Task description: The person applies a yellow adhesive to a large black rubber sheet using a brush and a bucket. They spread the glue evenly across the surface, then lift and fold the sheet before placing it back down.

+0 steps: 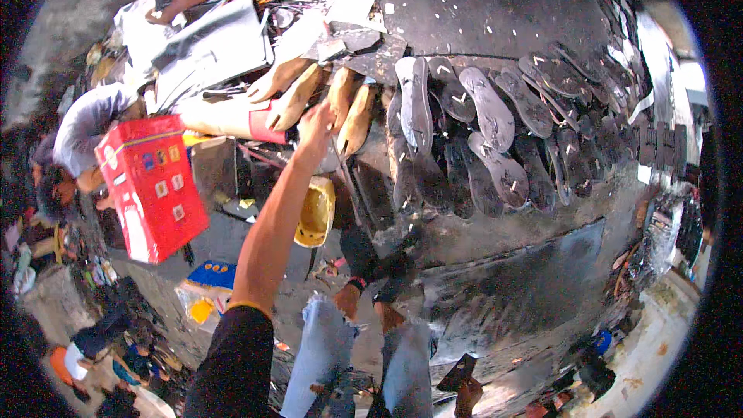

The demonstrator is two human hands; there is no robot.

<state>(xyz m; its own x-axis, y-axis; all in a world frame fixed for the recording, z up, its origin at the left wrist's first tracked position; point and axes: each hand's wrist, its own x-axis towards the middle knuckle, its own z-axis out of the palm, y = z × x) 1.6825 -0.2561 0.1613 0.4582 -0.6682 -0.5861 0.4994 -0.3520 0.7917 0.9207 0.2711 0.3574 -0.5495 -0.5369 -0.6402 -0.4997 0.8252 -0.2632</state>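
Observation:
My left hand (316,125) reaches forward to a group of yellowish wooden shoe lasts. Its fingers close on the near end of one shoe last (340,91); another last (357,120) lies just right of it, and two more lie to its left. At the lower edge, my right hand (467,398) is partly in view, holding a dark flat piece (457,372) whose kind I cannot make out. Right of the lasts, dark shoe soles (487,108) lie in uneven rows, several with small pale marks on top.
A red box (155,190) stands at the left, before a person in a grey shirt (93,124). A yellow container (314,213) is beneath my left forearm. Papers and scraps (213,46) clutter the far left. A dark board (518,286) lies right of my knees.

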